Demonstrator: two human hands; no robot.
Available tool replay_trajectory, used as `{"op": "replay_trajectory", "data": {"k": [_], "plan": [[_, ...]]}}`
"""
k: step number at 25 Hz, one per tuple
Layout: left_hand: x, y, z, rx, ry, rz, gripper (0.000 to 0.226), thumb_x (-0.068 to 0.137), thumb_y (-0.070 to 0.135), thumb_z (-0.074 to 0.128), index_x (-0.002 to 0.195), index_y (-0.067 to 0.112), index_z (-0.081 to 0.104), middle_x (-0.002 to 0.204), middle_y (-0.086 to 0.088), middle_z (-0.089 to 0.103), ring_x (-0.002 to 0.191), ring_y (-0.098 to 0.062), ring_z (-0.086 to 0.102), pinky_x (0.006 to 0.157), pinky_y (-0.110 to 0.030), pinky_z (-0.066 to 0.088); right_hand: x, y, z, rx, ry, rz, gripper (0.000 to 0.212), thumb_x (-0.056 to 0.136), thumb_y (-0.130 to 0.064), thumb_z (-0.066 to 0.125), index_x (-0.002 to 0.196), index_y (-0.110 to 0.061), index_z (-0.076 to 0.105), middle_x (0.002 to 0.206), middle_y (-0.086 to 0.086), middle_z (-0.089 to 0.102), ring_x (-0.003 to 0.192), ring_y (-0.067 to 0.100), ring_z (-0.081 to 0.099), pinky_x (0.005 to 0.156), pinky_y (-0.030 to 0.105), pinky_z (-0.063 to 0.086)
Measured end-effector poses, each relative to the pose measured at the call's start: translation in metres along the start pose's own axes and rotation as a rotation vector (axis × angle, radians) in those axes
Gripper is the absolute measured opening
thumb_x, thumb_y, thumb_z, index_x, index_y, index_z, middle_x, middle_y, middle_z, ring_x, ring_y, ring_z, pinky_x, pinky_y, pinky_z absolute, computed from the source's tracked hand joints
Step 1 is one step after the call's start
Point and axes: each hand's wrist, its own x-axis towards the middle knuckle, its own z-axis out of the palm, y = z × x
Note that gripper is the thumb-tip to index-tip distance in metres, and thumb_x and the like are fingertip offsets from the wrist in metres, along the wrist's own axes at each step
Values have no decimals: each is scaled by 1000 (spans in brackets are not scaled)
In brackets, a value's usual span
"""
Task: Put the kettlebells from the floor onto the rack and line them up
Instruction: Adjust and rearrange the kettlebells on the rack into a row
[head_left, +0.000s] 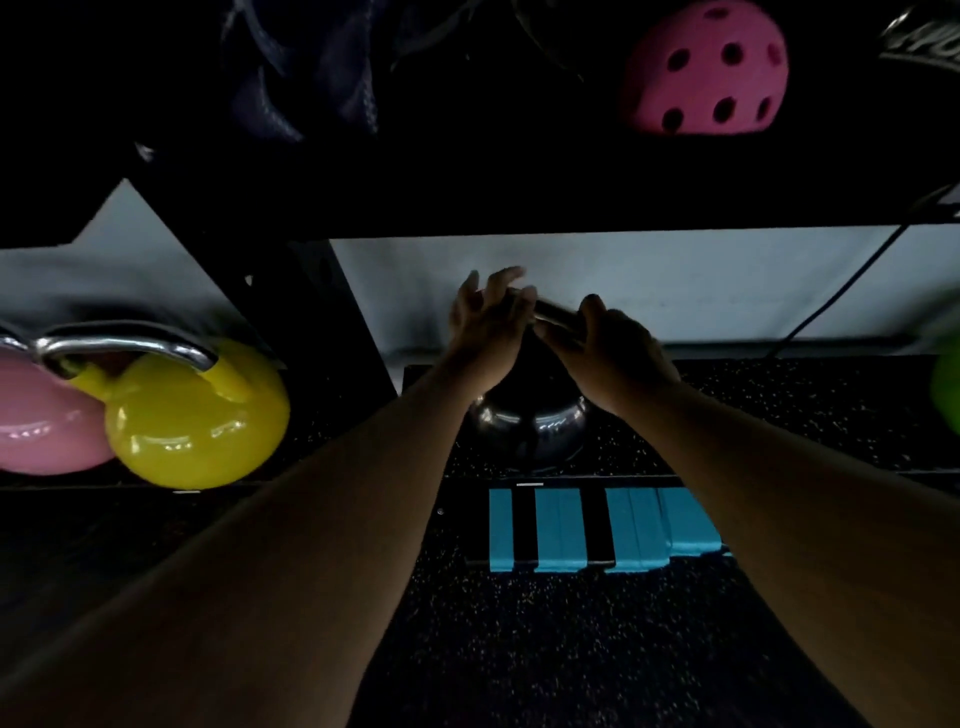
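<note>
Both hands meet on the black kettlebell's (530, 426) handle: right hand (608, 348) clamped, left hand (485, 322) fingers loosely apart. Close both grips before shifting it.

Both hands hide most of the black kettlebell's handle (555, 310).

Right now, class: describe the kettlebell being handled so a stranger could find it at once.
Find the low rack shelf under the pale wall. At its middle, both hands, left hand and right hand, meet on one handle. Below them sits the black kettlebell, glossy and dark, unlike the yellow kettlebell and pink kettlebell further left.
</note>
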Motion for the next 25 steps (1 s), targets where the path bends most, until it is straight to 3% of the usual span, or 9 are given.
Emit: {"op": "replay_trajectory", "data": {"k": [3, 6, 9, 11, 14, 17, 20, 23, 25], "plan": [[-12, 2, 24, -376, 123, -272, 72, 94, 59, 36, 151, 39, -3, 161, -9, -6, 145, -43, 11, 107, -62, 27, -9, 7, 1, 397, -90, 96, 47, 94, -57, 43, 111, -14, 46, 88, 6, 59, 64, 13, 56, 43, 18, 37], [-2, -1, 10, -358, 92, -225, 71, 97, 57, 28, 152, 32, -9, 162, -12, -6, 145, -42, 12, 109, -61, 24, -10, -3, 15, 453, -13, 77, 39, 103, -40, 31, 122, -11, 46, 104, 12, 61, 70, 15, 57, 51, 26, 42], [4, -5, 4, -337, 10, -237, 75, 95, 61, 29, 153, 28, -4, 160, -18, 11, 141, -42, 25, 107, -56, 30, -21, -8, 25, 664, 36, 205, 40, 101, -46, 31, 111, -13, 53, 91, 9, 65, 59, 14, 55, 51, 28, 40], [-8, -4, 12, -423, -20, -263, 70, 93, 62, 35, 149, 28, 9, 153, -21, 28, 129, -41, 43, 93, -45, 44, -22, -1, 19, 837, -2, 254, 41, 99, -49, 39, 101, -13, 59, 80, 9, 70, 58, 16, 63, 59, 30, 46], [-7, -4, 15, -470, -32, -237, 65, 91, 65, 34, 141, 28, 19, 143, -17, 41, 120, -35, 50, 84, -39, 45, -13, -1, 19, 987, -48, 247, 36, 101, -45, 34, 106, -19, 59, 78, 5, 65, 62, 16, 61, 64, 33, 46], [10, -9, 6, -392, -49, -245, 57, 94, 65, 26, 139, 30, 27, 139, -15, 46, 114, -28, 50, 90, -39, 42, -21, -10, 36, 991, -67, 233, 45, 101, -53, 22, 133, -37, 50, 111, -1, 63, 85, 10, 60, 67, 29, 43], [18, -13, 7, -300, -131, -227, 62, 91, 70, 20, 143, 36, 26, 147, -14, 42, 128, -35, 46, 105, -47, 38, -30, -10, 47, 1083, -62, 211, 47, 96, -63, 22, 138, -53, 40, 145, -7, 47, 118, 7, 53, 83, 28, 45], [19, -15, 11, -325, -170, -214, 65, 91, 70, 15, 147, 38, 19, 154, -13, 32, 136, -35, 37, 111, -48, 31, -27, -11, 51, 1112, -39, 234, 48, 89, -73, 26, 133, -61, 40, 152, -4, 38, 137, 18, 41, 106, 48, 39], [21, -17, 11, -350, -169, -210, 66, 89, 71, 14, 147, 40, 16, 156, -13, 27, 139, -34, 34, 113, -48, 27, -29, -17, 54, 1154, -43, 233, 49, 89, -72, 28, 134, -59, 41, 152, -4, 41, 136, 18, 43, 106, 49, 40]]}}
